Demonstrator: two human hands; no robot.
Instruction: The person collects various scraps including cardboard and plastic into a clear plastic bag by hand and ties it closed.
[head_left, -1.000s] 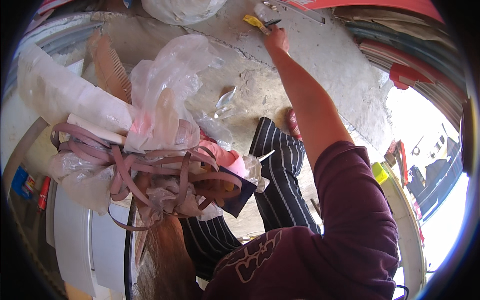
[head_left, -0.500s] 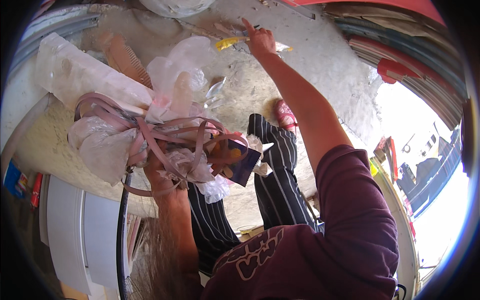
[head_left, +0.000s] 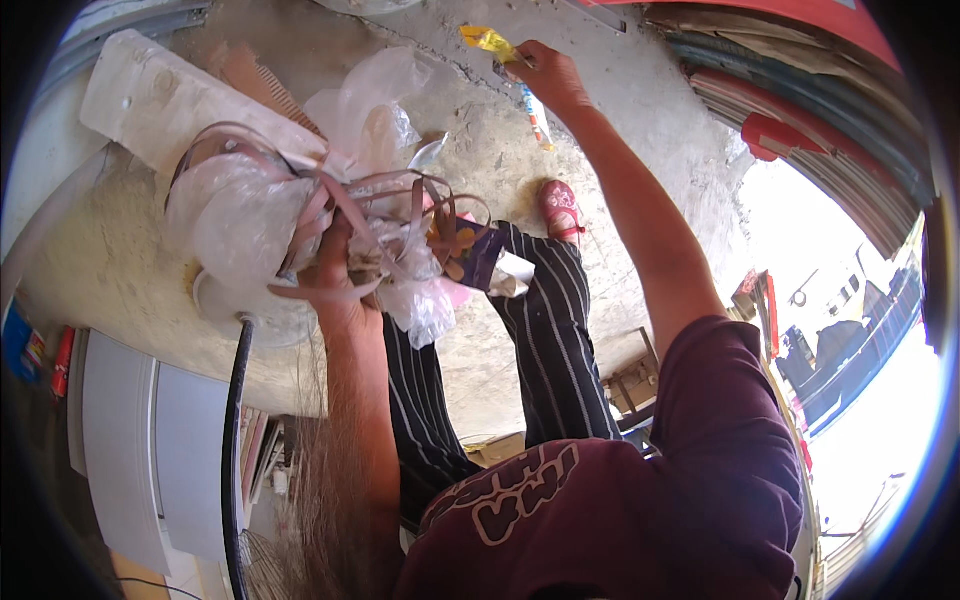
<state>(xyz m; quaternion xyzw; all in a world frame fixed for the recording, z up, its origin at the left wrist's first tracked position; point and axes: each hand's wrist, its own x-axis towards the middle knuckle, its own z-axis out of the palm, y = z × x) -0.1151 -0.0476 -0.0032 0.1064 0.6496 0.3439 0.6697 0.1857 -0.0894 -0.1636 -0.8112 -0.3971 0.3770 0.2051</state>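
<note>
Far off, the right hand (head_left: 553, 76) pinches a yellow wrapper (head_left: 487, 40), probably light and slippery (best taken by an edge). Nearer left, the left hand (head_left: 337, 268) grips soft-looking plastic bags (head_left: 225, 220) and straps (head_left: 346, 213).

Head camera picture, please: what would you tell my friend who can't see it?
A person's left hand holds bunched plastic bags and mauve straps, while the outstretched right hand pinches a yellow-and-white wrapper over a grey floor. They wear striped trousers.
</note>
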